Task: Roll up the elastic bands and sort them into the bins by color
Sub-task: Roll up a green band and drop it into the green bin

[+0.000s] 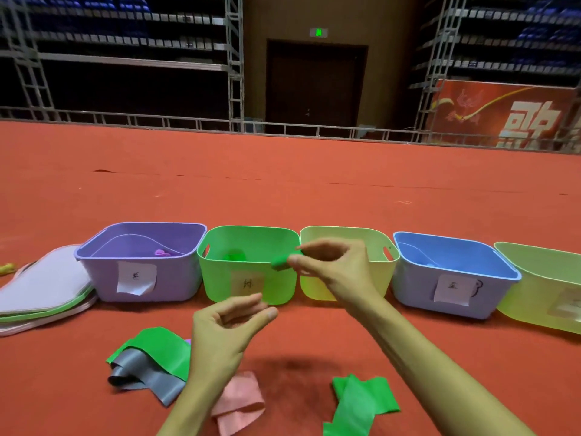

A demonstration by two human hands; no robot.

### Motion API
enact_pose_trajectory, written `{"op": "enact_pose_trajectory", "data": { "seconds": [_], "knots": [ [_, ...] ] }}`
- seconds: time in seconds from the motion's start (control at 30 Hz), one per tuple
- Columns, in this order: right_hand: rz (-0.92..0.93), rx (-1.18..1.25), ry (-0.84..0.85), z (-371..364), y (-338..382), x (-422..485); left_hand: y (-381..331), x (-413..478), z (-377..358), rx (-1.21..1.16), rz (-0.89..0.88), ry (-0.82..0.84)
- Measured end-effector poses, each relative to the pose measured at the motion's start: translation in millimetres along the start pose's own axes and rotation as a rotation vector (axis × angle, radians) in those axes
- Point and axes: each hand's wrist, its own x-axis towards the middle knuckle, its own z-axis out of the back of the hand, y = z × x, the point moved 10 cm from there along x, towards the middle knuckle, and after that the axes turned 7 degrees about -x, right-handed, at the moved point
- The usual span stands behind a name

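My right hand [327, 262] pinches a rolled green band [283, 261] at the right front corner of the green bin [220, 278]. A green roll [234, 254] lies inside that bin. My left hand [224, 332] hovers lower, in front of the green bin, fingers loosely curled and holding nothing. Unrolled bands lie on the red floor near me: a green band [160, 347] over a grey band [147, 380] at the left, a pink band [240, 401] in the middle, and another green band [361, 404] at the right.
The bins stand in a row: purple bin [141, 284] with a purple roll [162, 253], then green, yellow bin [345, 240], blue bin [418, 278], and a further yellow-green bin [540, 297]. Stacked lids [41, 291] lie at the far left.
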Motion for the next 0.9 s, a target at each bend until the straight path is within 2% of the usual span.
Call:
{"op": "enact_pose_trajectory", "data": {
  "seconds": [0.1,0.23,0.4,0.53,0.7,0.9],
  "knots": [
    [-0.001,-0.281,0.048,-29,1,71,29,19,12,0.263,-0.045,-0.028],
    [0.008,-0.752,0.163,-87,-32,155,68,33,20,0.449,-0.118,-0.060],
    [-0.045,-1.117,0.299,-143,-100,217,79,35,9,0.724,-0.342,-0.009],
    [-0.095,-1.242,0.361,-171,-131,232,84,36,11,0.806,-0.392,-0.022],
    [-0.033,-1.396,0.439,-191,-141,231,89,42,17,0.825,-0.386,-0.043],
    [-0.019,-1.411,0.490,-197,-148,225,89,40,18,0.841,-0.399,-0.055]
  ]
}}
